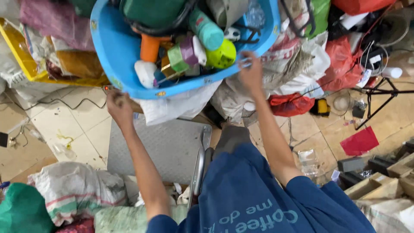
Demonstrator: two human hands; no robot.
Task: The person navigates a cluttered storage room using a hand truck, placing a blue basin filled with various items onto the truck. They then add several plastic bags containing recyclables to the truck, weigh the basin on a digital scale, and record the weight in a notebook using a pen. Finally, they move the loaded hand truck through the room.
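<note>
blue plastic tub (116, 51) tilted at top centre of frame, packed with mixed plastic bottles (207, 32) and caps. left hand (118, 108) grips tub's lower rim; right hand (250, 71) clasps rim at its right edge. grey platform scale (168, 146) below, white sacks (73, 187) lower left.

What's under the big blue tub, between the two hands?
In the head view, between the left hand and right hand, below the blue tub, hangs a white sack above a grey metal platform.

Floor (82, 142): tiled, littered.
On floor: grey metal platform (164, 149), woven sacks (73, 187), red sheet (360, 141), black cable (64, 102).
</note>
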